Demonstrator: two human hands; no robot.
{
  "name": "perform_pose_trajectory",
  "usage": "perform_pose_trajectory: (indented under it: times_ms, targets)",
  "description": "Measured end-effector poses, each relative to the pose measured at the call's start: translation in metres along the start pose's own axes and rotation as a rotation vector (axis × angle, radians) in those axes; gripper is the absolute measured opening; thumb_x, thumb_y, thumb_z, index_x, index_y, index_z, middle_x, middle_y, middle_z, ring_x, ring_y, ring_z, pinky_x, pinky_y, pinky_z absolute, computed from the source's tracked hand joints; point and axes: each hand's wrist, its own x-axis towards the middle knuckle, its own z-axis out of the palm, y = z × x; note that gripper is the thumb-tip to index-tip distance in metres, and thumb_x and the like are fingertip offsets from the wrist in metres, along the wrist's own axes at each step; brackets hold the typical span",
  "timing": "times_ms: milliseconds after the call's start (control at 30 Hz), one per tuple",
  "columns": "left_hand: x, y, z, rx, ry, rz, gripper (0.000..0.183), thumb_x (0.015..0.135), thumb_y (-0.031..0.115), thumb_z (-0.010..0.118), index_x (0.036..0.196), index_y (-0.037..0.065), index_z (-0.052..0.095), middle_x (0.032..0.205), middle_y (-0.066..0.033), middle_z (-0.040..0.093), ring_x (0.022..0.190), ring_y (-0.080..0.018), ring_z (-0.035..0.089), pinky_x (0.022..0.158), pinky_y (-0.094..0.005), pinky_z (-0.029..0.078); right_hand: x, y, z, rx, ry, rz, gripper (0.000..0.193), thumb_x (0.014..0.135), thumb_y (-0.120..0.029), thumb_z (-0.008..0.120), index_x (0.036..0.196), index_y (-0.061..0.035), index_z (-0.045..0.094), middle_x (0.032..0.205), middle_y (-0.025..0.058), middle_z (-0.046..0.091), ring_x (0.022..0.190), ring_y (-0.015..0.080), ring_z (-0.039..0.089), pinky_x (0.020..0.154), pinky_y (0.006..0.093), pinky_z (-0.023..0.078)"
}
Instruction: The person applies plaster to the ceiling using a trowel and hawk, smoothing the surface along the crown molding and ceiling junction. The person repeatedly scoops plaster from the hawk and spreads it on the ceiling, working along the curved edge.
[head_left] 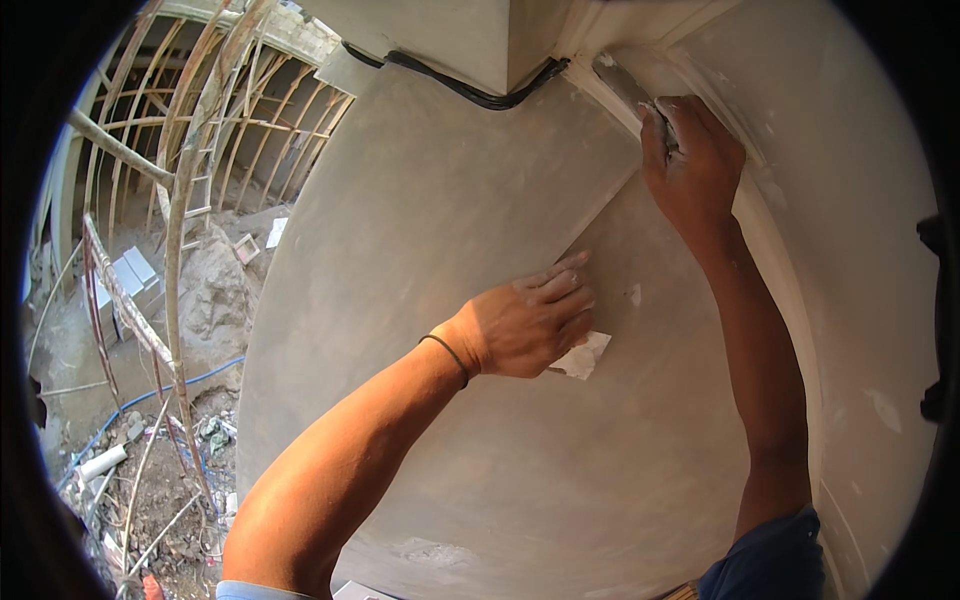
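Note:
My right hand is raised at the upper right, its fingers closed round a narrow flat metal blade tool that looks like a putty knife. The blade lies along the pale moulding near the corner, and whitish smears mark my fingers. My left hand is closed lower down, in front of the grey plastered surface. From under its fingers juts a flat white piece; its hidden part and exact kind cannot be made out. A dark band circles my left wrist.
Black cable runs round the base of a squared column. A smooth wall rises on the right. Far below left are scaffold poles, a ladder, pale blocks, a blue hose and rubble.

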Motion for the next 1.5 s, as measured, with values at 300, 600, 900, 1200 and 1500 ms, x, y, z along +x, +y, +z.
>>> perform_pose_trajectory:
  times_ms: [300,600,900,1200,1500]
  targets:
    - [0.000,0.001,0.000,0.003,0.064,0.004,0.017,0.098,0.021,0.074,0.093,0.006,0.068,0.107,-0.0082,0.064,0.106,-0.0287,0.064,0.134,-0.0542,0.042,0.003,0.000,-0.006,-0.010,-0.020,0.000,0.010,0.093,-0.001,0.080,0.100,-0.0006,0.073,0.089,0.0122,0.073,0.075,0.0318,0.072,0.067,0.0402,0.057]
    - [0.001,0.003,-0.001,-0.028,0.052,-0.026,0.016,0.099,0.021,0.073,0.094,0.006,0.069,0.105,-0.0083,0.063,0.107,-0.0292,0.064,0.134,-0.0547,0.041,0.006,0.000,-0.002,-0.003,-0.033,0.015,0.010,0.093,0.000,0.078,0.102,0.0012,0.073,0.092,0.0157,0.073,0.080,0.0354,0.073,0.072,0.0426,0.058]
    - [0.001,0.003,-0.001,0.019,0.023,-0.010,0.015,0.098,0.020,0.074,0.094,0.007,0.069,0.106,-0.0081,0.064,0.106,-0.0284,0.065,0.135,-0.0541,0.040,0.018,0.004,0.005,-0.070,-0.102,-0.075,0.024,0.093,0.000,0.076,0.116,-0.0018,0.071,0.103,0.0128,0.075,0.090,0.0338,0.075,0.075,0.0411,0.061]
    - [0.001,0.003,-0.002,0.054,0.016,-0.005,0.017,0.098,0.021,0.073,0.089,0.008,0.066,0.101,-0.0067,0.062,0.103,-0.0270,0.064,0.135,-0.0526,0.040,0.017,0.007,0.006,0.050,0.041,-0.134,0.026,0.090,0.007,0.072,0.116,0.0004,0.071,0.099,0.0145,0.074,0.085,0.0356,0.074,0.072,0.0442,0.059]
    - [0.002,0.004,-0.001,0.089,0.027,-0.004,0.018,0.098,0.022,0.073,0.089,0.008,0.065,0.098,-0.0056,0.061,0.099,-0.0262,0.063,0.135,-0.0519,0.041,0.017,0.005,0.013,0.042,-0.107,-0.057,0.027,0.089,0.008,0.072,0.115,0.0013,0.072,0.100,0.0148,0.074,0.086,0.0355,0.074,0.073,0.0441,0.061]
